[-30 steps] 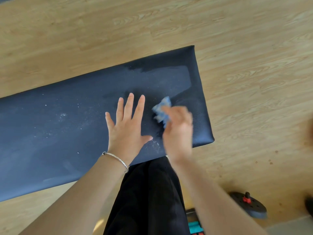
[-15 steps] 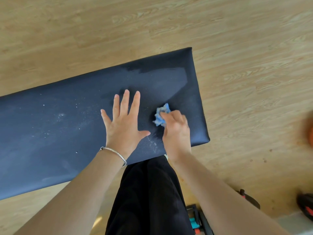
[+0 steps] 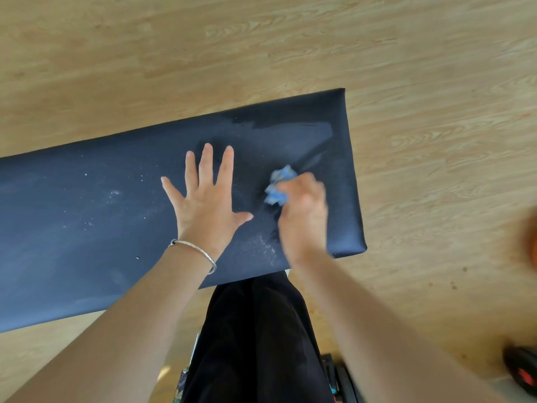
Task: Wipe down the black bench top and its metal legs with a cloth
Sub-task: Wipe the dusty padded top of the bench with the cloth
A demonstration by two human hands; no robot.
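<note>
Nearest you, your black trousers (image 3: 255, 338) filled the bottom middle, and both of your forearms reached forward past them. Some dark gear (image 3: 334, 379) with a teal fleck sat on the floor (image 3: 406, 286) just right of the trousers, too cropped to identify. A black and red object (image 3: 523, 373) lay at the bottom right corner, well apart from the bench. An orange blur (image 3: 533, 242) showed at the right edge; I could not tell what it was.

A thin silver bracelet (image 3: 195, 247) circled your left wrist, above the near part of the surface (image 3: 72, 228).

Your left hand (image 3: 203, 205) lay flat on the black surface, palm down. Its fingers were straight and spread, the thumb pointed toward your other hand, and it held nothing.

Your right hand (image 3: 302, 210) was just beside it, motion-blurred, with the fingers curled round a crumpled blue cloth (image 3: 279, 184). The cloth stuck out at the hand's far-left side, down against the surface, between the two hands and closer to the right one. Finger detail was lost to the blur.

White dust specks (image 3: 261, 245) lay near the front edge between your wrists, and more were scattered left of the left hand.

Farther out, a darker glossy streak (image 3: 290, 126) ran along the far edge toward the right end, beyond the cloth. The surface ran out of view on the left, and its right end sat just past your right hand.

The light wood-grain floor lay beyond and to the right.
</note>
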